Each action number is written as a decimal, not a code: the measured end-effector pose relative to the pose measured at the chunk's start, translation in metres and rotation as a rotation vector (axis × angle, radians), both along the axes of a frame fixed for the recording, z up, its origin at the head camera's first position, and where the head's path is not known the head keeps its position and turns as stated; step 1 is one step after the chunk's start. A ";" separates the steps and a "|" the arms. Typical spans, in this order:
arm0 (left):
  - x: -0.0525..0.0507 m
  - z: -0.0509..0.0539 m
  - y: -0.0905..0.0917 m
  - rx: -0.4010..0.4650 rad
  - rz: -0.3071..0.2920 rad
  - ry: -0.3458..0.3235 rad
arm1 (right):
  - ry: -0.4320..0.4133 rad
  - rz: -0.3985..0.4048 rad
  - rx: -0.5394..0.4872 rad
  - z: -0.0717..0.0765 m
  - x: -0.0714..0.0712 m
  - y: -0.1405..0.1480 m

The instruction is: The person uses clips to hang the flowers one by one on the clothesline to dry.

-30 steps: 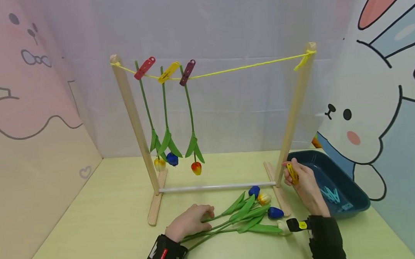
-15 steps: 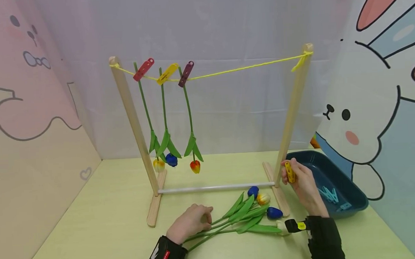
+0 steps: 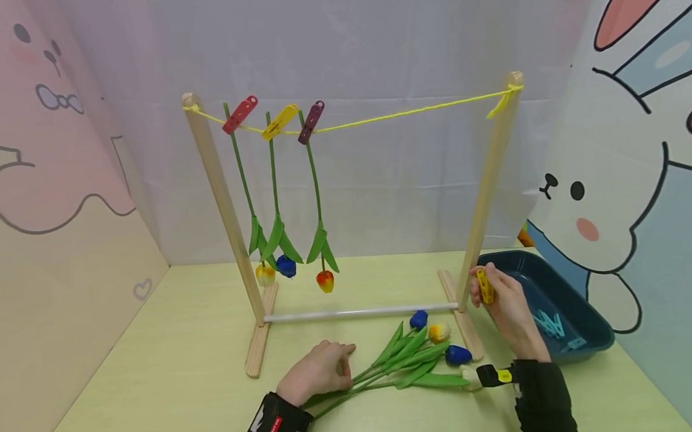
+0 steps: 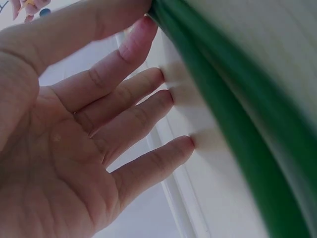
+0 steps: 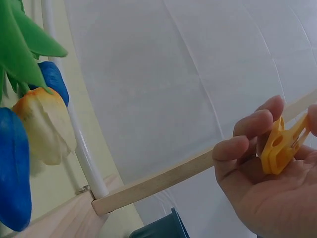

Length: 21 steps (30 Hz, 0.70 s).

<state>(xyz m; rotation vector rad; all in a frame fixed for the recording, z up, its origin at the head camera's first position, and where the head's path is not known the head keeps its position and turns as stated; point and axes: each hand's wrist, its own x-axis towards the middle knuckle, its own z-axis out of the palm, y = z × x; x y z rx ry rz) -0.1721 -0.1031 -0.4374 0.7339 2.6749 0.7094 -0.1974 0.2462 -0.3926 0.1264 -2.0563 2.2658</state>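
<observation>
In the head view, my left hand is at the stem ends of several tulips lying on the table. The left wrist view has its thumb and index fingertip meeting at a green stem, the other fingers spread. My right hand holds a yellow clothespin beside the rack's right post. Thumb and fingers pinch that clothespin in the right wrist view. Red, yellow and dark purple clothespins hold three tulips upside down on a yellow string.
The wooden rack has a left post, a right post and a white bottom bar. At the right, a dark teal bin holds light blue clothespins. A white sheet hangs behind the rack.
The rear blue tulip's head and leaves have shifted slightly left, closer to the other flowers' stems. My left fingers have bent lower over the stems. The right hand has barely moved.
</observation>
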 end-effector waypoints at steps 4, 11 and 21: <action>0.001 0.001 -0.001 0.002 -0.011 -0.010 | 0.002 0.014 0.006 -0.001 -0.001 0.000; -0.002 0.001 -0.006 0.044 -0.042 -0.079 | -0.002 0.020 0.006 0.000 -0.001 0.001; -0.008 0.001 -0.013 0.056 -0.135 -0.052 | 0.016 0.031 -0.007 -0.002 0.000 0.001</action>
